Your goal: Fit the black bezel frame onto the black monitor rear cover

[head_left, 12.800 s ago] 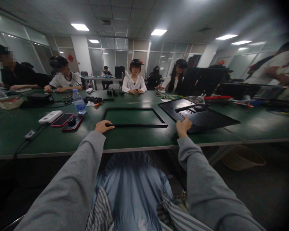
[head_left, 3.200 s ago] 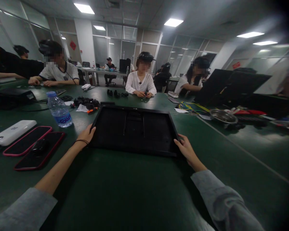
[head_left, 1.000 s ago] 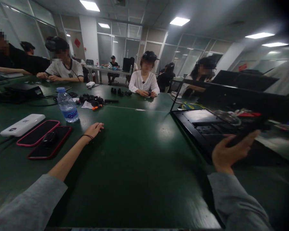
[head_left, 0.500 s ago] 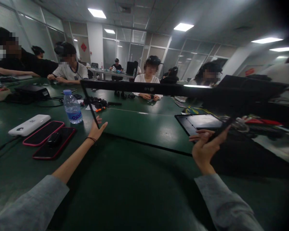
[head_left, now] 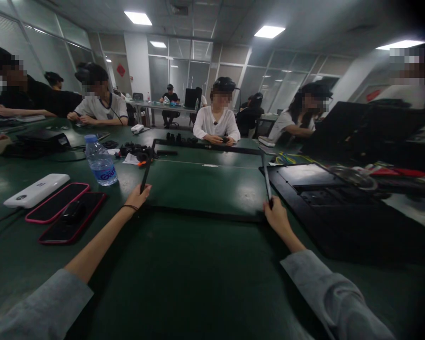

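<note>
A thin black monitor bezel (head_left: 205, 213), an open rectangle, is held in front of me above the green table (head_left: 198, 283). Its far edge bears a small logo and sits higher in view than the near edge. My left hand (head_left: 138, 196) is closed round the left side of the bezel. On the opposite side, my right hand (head_left: 278, 215) grips the right bar. Just right of that hand lies a flat black panel (head_left: 326, 212) with a lighter plate. Whether the bezel's near edge touches the table I cannot tell.
Left of my arm are a water bottle (head_left: 101, 160), a white power bank (head_left: 37, 190) and two phones (head_left: 58, 203) (head_left: 71, 226). A large black panel (head_left: 361, 127) stands tilted at right, near cables (head_left: 354, 177). Across the table sits a person in white (head_left: 216, 123); others sit around.
The bezel has swung down and away from me, flatter and more level. My left hand has closed on its side, and my right hand has moved left and lower with it.
</note>
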Motion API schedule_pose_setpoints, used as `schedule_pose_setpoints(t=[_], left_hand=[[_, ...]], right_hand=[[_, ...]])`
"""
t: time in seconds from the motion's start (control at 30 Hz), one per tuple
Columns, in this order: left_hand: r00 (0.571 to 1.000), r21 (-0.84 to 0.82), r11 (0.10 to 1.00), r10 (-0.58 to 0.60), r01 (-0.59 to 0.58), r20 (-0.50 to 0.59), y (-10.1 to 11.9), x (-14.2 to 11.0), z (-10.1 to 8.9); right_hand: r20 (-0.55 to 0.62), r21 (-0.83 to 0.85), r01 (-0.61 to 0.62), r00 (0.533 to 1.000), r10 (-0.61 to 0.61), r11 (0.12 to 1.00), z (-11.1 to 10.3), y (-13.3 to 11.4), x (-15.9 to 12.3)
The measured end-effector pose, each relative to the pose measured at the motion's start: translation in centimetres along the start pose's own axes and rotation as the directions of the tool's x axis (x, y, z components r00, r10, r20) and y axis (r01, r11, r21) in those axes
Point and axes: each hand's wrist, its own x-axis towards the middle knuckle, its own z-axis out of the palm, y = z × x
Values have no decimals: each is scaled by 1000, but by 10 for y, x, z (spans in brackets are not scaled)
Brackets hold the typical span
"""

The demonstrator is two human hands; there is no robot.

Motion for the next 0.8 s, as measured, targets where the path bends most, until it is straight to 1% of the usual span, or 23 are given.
schedule_pose_setpoints(t=[0.1,0.17,0.2,0.27,0.37,0.43,0.5,0.57,0.7,0.73,0.8], left_hand=[[992,69,992,-108,104,61,-1,6,-4],[987,82,989,-131,124,88,-2,8,-6],[989,79,990,-122,115,89,-2,8,-6],[995,71,995,-73,68,71,-2,6,-5],[998,104,993,51,-54,36,-3,0,-3],[988,207,967,153,-151,9,-2,-3,-3],[975,351,913,223,-205,-10,0,-6,-4],[971,451,868,239,-209,-10,3,-9,-4],[977,521,831,212,-193,22,1,-8,-3],[973,551,810,228,-203,25,-1,-7,-2],[957,636,737,290,-229,9,-8,-4,-1]], right_hand=[[33,89,-73,997,70,993,1,7,6],[57,142,-73,996,65,987,1,9,8],[51,147,-54,998,47,988,1,9,7],[-4,119,11,1000,-10,993,0,7,3],[-156,66,103,983,-92,992,-5,-5,-7],[-270,42,145,954,-128,989,-10,-15,-12],[-343,27,170,927,-151,985,-15,-24,-15],[-375,17,182,913,-162,983,-18,-30,-17],[-378,17,184,911,-164,983,-18,-31,-16],[-369,13,178,915,-161,984,-18,-30,-16],[-335,3,151,931,-141,989,-15,-26,-15]])
